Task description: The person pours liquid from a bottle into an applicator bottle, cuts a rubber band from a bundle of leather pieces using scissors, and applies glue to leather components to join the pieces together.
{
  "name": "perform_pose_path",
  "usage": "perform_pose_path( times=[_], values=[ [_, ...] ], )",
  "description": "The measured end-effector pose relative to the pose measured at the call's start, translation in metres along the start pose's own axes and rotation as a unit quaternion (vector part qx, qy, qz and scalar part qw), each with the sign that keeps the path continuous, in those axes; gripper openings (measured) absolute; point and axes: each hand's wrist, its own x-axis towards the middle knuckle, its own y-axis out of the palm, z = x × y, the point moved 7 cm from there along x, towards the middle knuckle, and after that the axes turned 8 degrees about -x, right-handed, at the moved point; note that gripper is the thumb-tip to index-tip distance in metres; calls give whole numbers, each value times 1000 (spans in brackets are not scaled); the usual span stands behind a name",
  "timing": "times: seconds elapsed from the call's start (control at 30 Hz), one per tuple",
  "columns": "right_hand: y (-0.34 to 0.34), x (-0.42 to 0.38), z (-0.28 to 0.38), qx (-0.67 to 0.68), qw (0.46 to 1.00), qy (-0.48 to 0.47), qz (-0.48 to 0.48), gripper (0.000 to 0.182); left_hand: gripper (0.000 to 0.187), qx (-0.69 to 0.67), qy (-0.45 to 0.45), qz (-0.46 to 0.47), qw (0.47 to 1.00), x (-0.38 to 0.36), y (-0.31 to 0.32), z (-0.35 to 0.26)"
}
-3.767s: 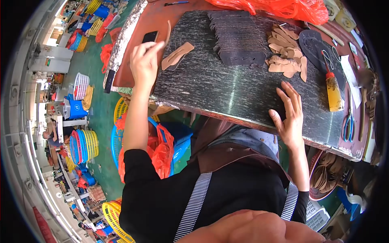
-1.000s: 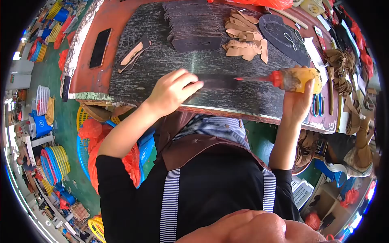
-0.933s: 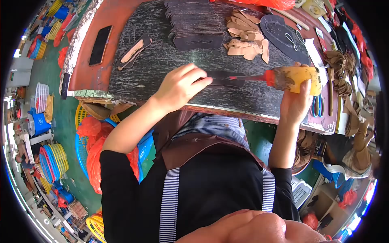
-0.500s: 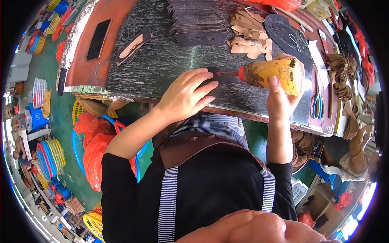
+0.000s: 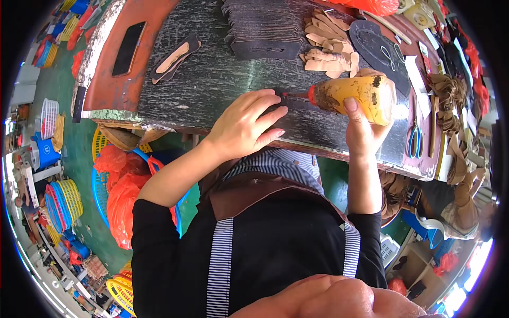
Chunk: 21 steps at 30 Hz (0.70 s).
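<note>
A yellow squeeze bottle (image 5: 347, 94) with a red collar and a narrow nozzle lies almost level in my right hand (image 5: 363, 130), its sides smeared brown. My fingers and thumb wrap around its body. The nozzle points left, its tip right at the fingertips of my left hand (image 5: 246, 123). That hand rests at the table's front edge, fingers stretched out and apart. By its index fingertip shows a small dark piece (image 5: 278, 92), mostly hidden and hard to separate from the dark work surface (image 5: 212, 100).
Dark cut pieces (image 5: 262, 32) stand in a long row at the back, beside a pile of tan pieces (image 5: 328, 45). Further left are a tan-and-dark piece (image 5: 176, 58) and a phone (image 5: 129, 49). Scissors (image 5: 415, 139) lie right. Red bags (image 5: 127, 185) fill a basket below.
The bottle and my right hand have shifted slightly left. My left hand stays nearly in place beside the nozzle.
</note>
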Motion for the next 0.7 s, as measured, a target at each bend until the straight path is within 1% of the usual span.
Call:
perform_pose_path(
  times=[0.1,0.3,0.4,0.5,0.6,0.7],
  values=[
    [-1,0,1,45,998,27,24,55,39,1,-1,-2,1000,0,0,1],
    [-2,-1,3,-14,1000,-4,8,56,39,-2,0,-3,1000,0,0,0],
    [-4,-2,6,26,1000,8,15,55,39,-5,0,-6,1000,0,0,0],
    [-9,0,10,8,1000,-11,21,52,40,-16,2,-2,1000,1,1,-1],
    [-19,-1,8,-6,1000,-5,1,50,42,-28,6,3,1000,1,4,-1],
    [-25,-3,5,32,999,11,-7,50,45,-37,8,0,999,3,4,-2]
  ],
)
